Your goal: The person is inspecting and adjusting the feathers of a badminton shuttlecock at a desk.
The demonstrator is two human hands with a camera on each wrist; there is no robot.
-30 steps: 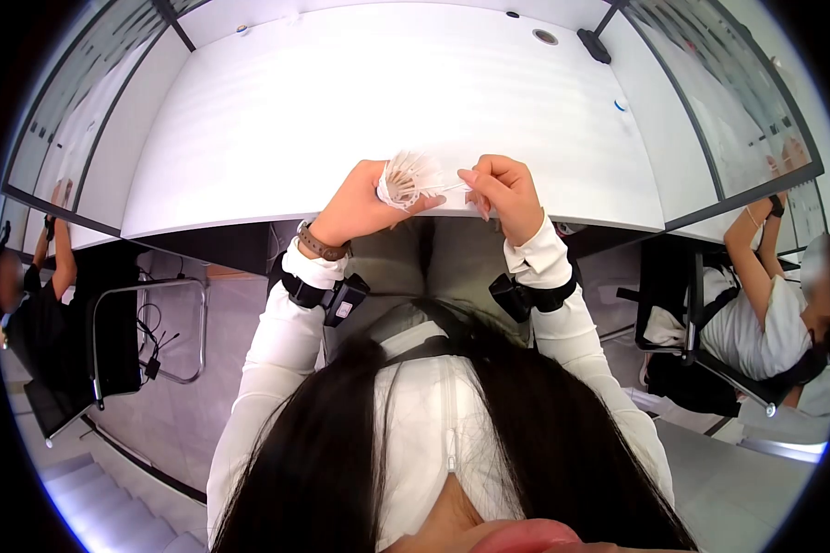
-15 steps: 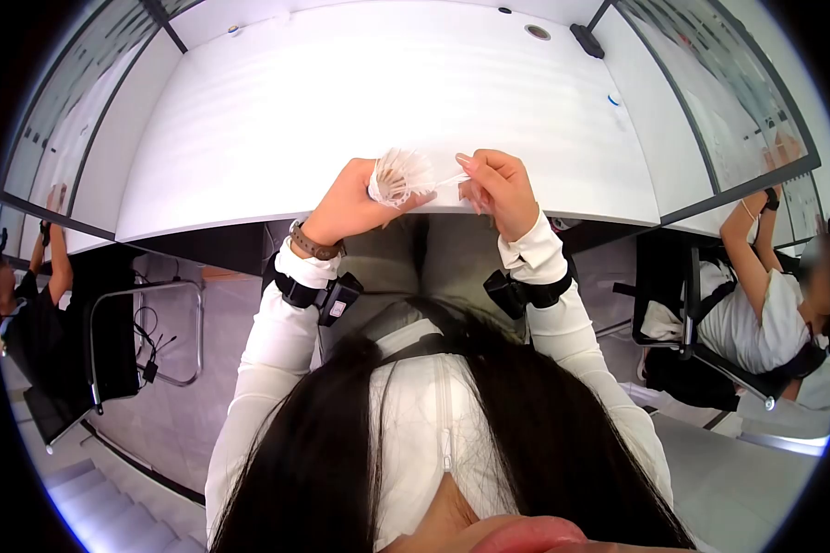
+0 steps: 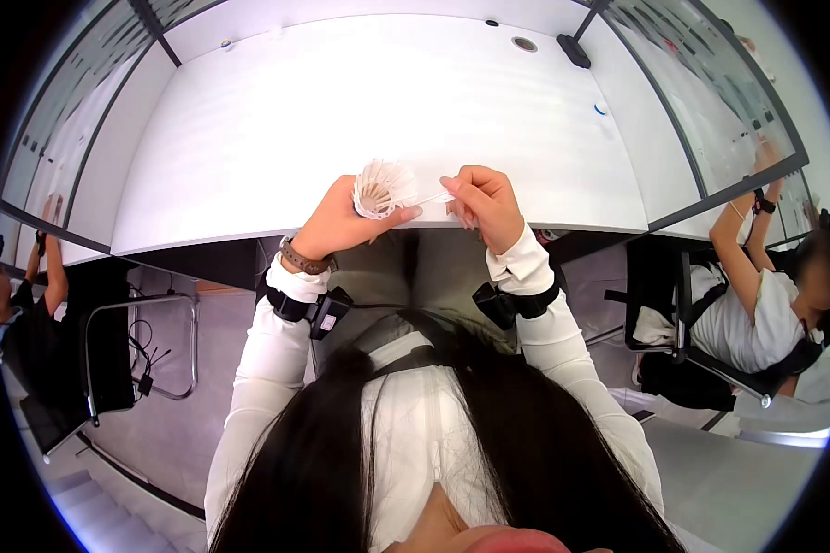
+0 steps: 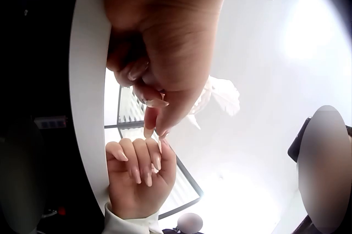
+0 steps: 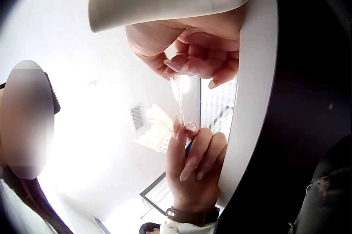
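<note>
A white feather shuttlecock (image 3: 381,189) is held in my left hand (image 3: 335,223), its flared skirt turned up toward the head camera. The fingers curl round its base, which is mostly hidden; a bit of blue shows there in the right wrist view. From the left thumb a thin white strand, like a loose feather (image 5: 179,99), runs across to my right hand (image 3: 491,207). Right thumb and index finger pinch its far end, with the other fingers curled in. Both hands are over the desk's front edge, a short gap apart.
The white desk (image 3: 249,138) has panels on both sides. A black object (image 3: 574,51) and a round cable hole (image 3: 524,44) are at the back right. A small blue-and-white piece (image 3: 600,109) lies on the right. Other people sit beyond both side panels.
The head view has shifted slightly, so desk and hands appear further left. The shuttlecock has tipped a little, showing more of its inside. Both hands keep their hold.
</note>
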